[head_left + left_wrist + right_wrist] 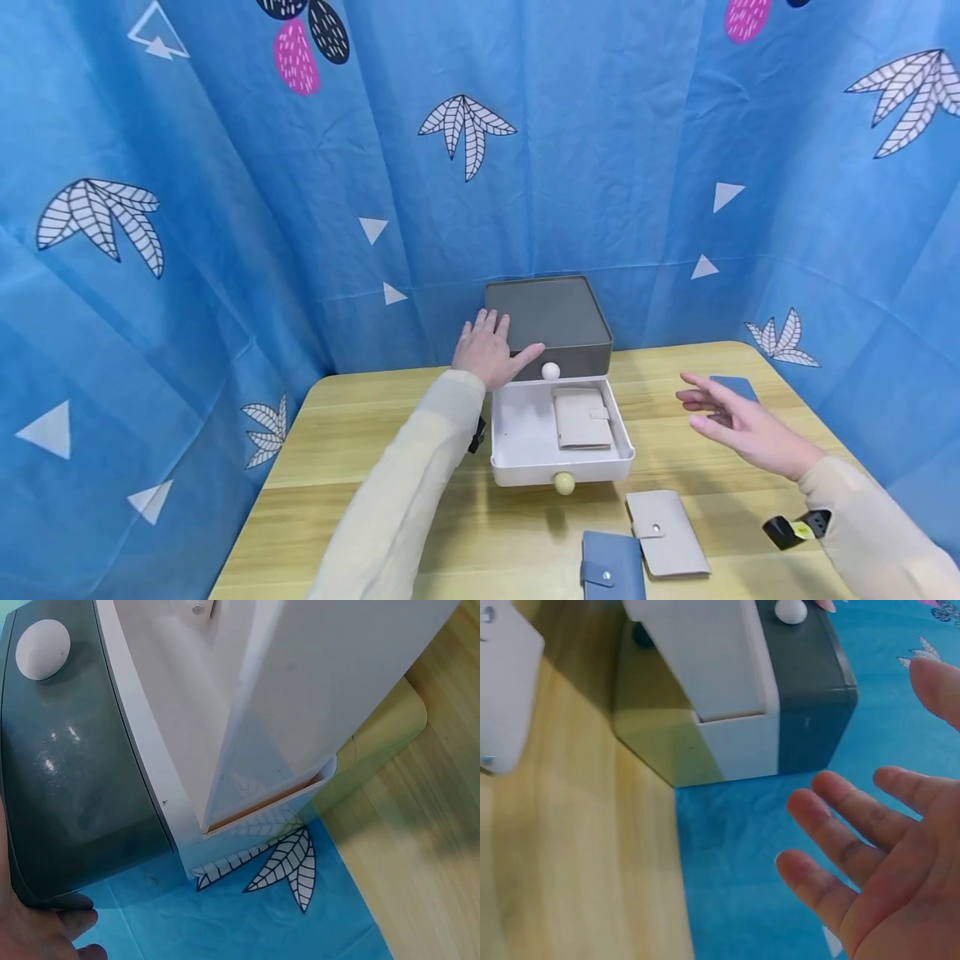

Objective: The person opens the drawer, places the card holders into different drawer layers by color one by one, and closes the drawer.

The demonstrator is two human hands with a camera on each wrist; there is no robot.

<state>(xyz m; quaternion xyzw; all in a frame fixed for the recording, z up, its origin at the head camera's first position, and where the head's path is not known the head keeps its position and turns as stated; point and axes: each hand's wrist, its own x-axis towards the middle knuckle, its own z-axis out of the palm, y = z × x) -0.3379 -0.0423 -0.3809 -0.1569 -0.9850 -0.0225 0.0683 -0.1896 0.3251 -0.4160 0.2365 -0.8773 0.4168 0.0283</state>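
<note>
A small drawer chest has a dark grey top section [551,312] with a white knob [551,371]. Its white drawer [525,475] is pulled out, with a yellow-green knob [564,483] at the front. Inside, toward the right, lies a beige snap-strap wallet [583,418]. My left hand [487,354] rests on the left side of the grey top, fingers spread; its fingertips [79,919] show at the chest's edge in the left wrist view. To the right of the chest, my right hand [738,421] hovers over the table, holding nothing, fingers loosely extended.
On the wooden table [352,442], a blue snap-strap wallet [611,562] and a light grey one [666,533] lie in front of the drawer. A flat blue item [735,387] sits at the right, partly behind my right hand. Blue patterned curtain [600,167] encloses the back and sides.
</note>
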